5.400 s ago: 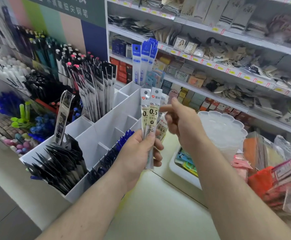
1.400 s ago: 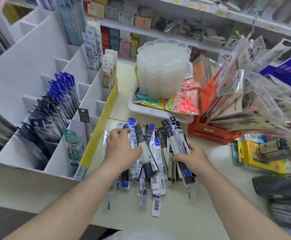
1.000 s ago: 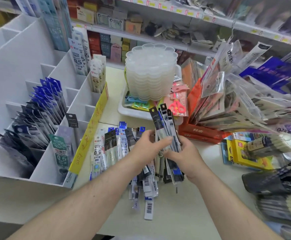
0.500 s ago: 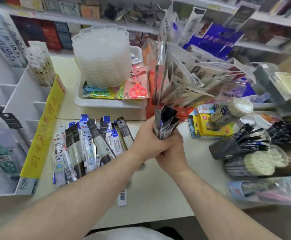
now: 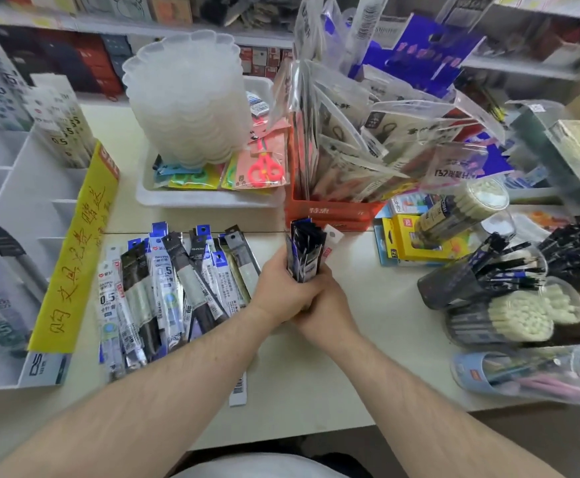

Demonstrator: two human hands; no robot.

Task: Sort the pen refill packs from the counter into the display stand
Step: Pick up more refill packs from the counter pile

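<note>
From the head view, we hold an upright bundle of dark blue-and-black pen refill packs [image 5: 305,251] with both hands. Our left hand [image 5: 283,291] wraps its curled fingers round the bundle's lower part, and our right hand [image 5: 323,307] closes in from beneath and beside it, the two hands pressed together. The bundle's tops stand above our fingers, fanned slightly.

To the left of our fingers, a loose spread of flat plastic-sleeved refill packs in black, blue and white [image 5: 174,291] lies on the pale cream counter [image 5: 368,367], with one narrow barcode strip [image 5: 239,388] lying apart, nearer to us. Farther left stands the white partitioned display stand [image 5: 12,208], a yellow handwritten paper sign [image 5: 74,257] fixed along its edge; some compartments hold packs, though blur hides the detail.

Beyond our fingers sits a white shallow tray [image 5: 209,198] carrying a stack of translucent scalloped plastic dishes [image 5: 185,94] and carded pink scissors [image 5: 264,167]. Just beyond the bundle is an orange box of clear-bagged goods [image 5: 330,212]. To the right of our fingers lie clear tubs of pens [image 5: 509,312] on their sides and a yellow carton [image 5: 416,239]. Stocked shop shelves [image 5: 109,25] run behind everything.
</note>
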